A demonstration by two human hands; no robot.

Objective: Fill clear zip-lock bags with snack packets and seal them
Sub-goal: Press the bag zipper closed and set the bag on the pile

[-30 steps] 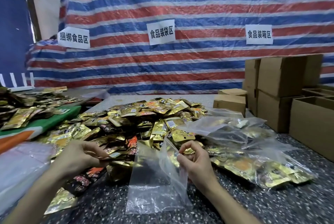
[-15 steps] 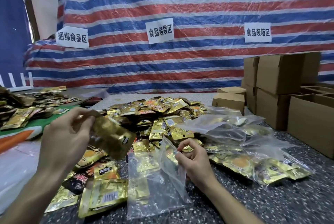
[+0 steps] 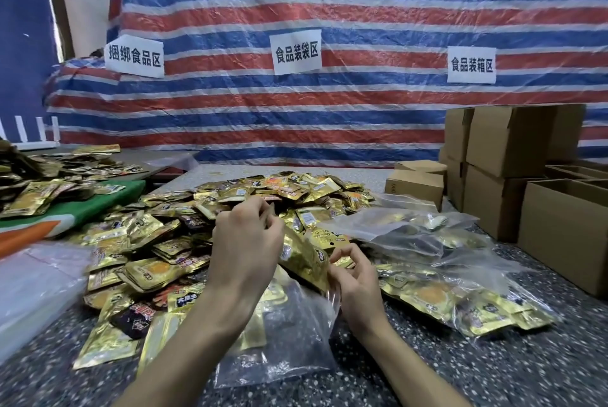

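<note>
A clear zip-lock bag lies on the speckled table in front of me. My right hand pinches its open mouth at the upper right edge. My left hand grips gold snack packets and holds them slanted down at the bag's mouth, touching my right hand's fingers. A big heap of loose gold and dark snack packets spreads behind and to the left of both hands.
Filled clear bags lie to the right. Brown cardboard boxes stand at the right, some open. A stack of flat clear bags lies at the left. A green board carries more packets. The striped tarp wall bears three paper signs.
My left hand picked packets out of the heap, lifted them and carried them right and down to the bag's mouth. My right hand kept its hold on the bag's edge.
</note>
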